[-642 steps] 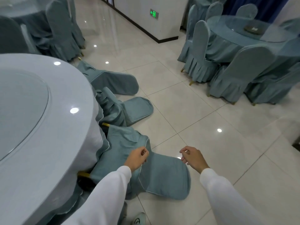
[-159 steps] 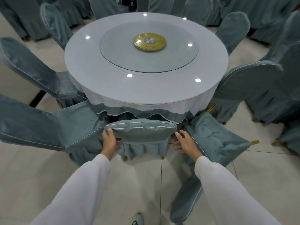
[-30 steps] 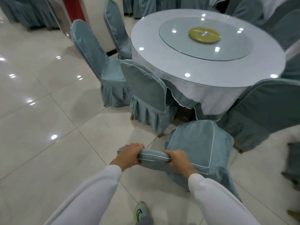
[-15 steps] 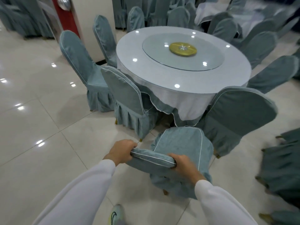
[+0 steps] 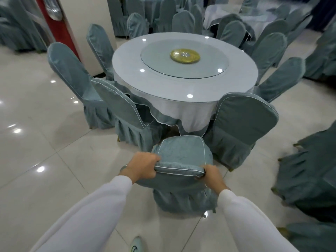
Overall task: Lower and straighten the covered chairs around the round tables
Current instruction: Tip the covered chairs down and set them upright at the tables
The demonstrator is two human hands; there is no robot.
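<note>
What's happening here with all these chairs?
A person is setting covered chairs around a round table. The left hand and the right hand grip the top of one chair's backrest, with its seat facing a gap between two chairs already standing at the table. More chairs lie tipped on the floor at right.

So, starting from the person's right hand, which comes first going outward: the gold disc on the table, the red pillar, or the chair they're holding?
1. The blue-grey covered chair, gripped at its backrest top by the right hand.
2. The round gold disc, ahead at the centre of the white round table.
3. The red pillar, far left.
</note>
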